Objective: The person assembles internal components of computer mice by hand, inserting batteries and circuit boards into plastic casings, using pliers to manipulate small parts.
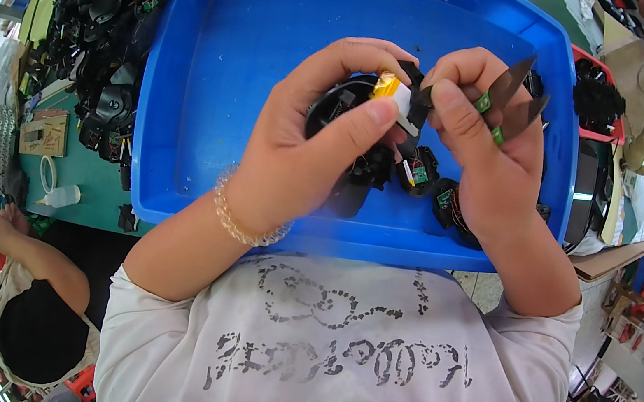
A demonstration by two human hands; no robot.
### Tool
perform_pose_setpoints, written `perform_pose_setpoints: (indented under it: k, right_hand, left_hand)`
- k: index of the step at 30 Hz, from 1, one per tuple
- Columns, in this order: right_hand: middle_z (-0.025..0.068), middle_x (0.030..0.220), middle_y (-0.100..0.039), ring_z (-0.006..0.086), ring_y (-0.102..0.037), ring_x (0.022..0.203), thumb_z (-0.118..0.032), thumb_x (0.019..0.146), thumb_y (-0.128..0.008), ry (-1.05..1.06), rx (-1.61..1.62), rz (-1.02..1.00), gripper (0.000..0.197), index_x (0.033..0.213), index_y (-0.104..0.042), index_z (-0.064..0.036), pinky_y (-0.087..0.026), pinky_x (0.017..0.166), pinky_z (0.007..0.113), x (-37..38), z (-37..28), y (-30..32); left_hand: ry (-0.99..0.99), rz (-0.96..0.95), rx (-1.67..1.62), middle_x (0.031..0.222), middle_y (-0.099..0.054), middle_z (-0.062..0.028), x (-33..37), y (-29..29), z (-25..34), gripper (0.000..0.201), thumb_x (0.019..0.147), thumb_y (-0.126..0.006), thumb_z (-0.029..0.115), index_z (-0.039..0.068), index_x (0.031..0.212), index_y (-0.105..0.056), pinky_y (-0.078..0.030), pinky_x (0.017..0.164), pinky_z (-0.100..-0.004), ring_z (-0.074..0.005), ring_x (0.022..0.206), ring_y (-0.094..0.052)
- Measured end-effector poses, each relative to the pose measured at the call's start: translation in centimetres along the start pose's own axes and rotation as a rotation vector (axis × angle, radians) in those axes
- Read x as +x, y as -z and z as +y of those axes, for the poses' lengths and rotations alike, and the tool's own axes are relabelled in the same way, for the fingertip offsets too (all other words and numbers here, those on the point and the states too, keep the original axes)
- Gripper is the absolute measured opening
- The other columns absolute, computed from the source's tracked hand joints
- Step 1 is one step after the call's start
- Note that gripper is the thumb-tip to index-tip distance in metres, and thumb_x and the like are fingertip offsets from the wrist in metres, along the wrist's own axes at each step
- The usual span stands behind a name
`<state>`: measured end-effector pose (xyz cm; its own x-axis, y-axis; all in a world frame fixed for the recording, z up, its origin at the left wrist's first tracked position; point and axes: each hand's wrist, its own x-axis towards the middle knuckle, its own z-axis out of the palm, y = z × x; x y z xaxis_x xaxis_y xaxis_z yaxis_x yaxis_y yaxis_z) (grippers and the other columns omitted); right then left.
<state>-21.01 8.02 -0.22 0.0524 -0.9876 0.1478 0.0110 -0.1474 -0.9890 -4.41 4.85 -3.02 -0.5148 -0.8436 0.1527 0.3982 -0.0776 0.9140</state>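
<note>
My left hand (296, 126) is closed round a rounded black plastic housing (325, 112). Its thumb presses on a white battery pack (400, 103) with yellow tape at one end. My right hand (500, 182) meets it, thumb and forefinger pinching a black piece (420, 97) beside the battery; whether that piece is joined to the housing I cannot tell. Two dark, flat, pointed blades (510, 81) with green at their bases stick out between the right fingers; their other ends are hidden. Below the hands, black housings with green circuit boards (424, 172) and thin wires lie in the blue bin (261, 50).
A large heap of black parts (109, 11) covers the green table (87, 187) on the left, near a squeeze bottle (60, 196) and a tape roll (48, 173). At right stands a red tray (617, 129) of black parts. A co-worker (43, 309) sits at lower left.
</note>
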Motion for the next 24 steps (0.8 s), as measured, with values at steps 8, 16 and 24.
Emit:
perform_pose_setpoints:
  k: [8,16,24]
  right_hand:
    - [0.0017,0.07,-0.05,0.0086,-0.047,0.058,0.002,0.077,-0.055,0.351,-0.353,0.066,0.008,0.082,-0.051,-0.003,-0.036,0.052,0.021,0.7,0.8,0.2]
    - [0.0072,0.071,-0.053,0.016,-0.051,0.054,0.009,0.059,-0.051,0.684,-0.67,-0.089,0.028,0.084,-0.051,-0.0028,-0.043,0.053,0.025,1.2,0.8,1.1]
    - [-0.0009,0.074,-0.053,0.0052,-0.047,0.067,-0.015,0.091,-0.053,0.091,0.069,-0.07,0.013,0.092,-0.052,-0.0013,-0.035,0.057,0.018,0.4,0.6,0.2]
  left_hand:
    - [0.015,0.042,-0.01,0.095,-0.058,-0.006,-0.1,-0.5,-0.2,0.019,0.089,-0.057,0.012,0.003,0.106,-0.053,-0.049,0.068,-0.024,-0.0095,0.075,-0.058]
    - [0.349,-0.069,-0.165,0.087,-0.06,-0.0126,0.0,-0.2,0.0,0.028,0.09,-0.052,0.02,0.003,0.111,-0.049,-0.052,0.061,-0.0302,-0.0214,0.071,-0.063]
    - [0.14,-0.069,0.053,0.096,-0.058,-0.0121,0.0,0.0,-0.4,0.029,0.086,-0.056,0.01,0.003,0.114,-0.051,-0.052,0.066,-0.0313,-0.0199,0.078,-0.059]
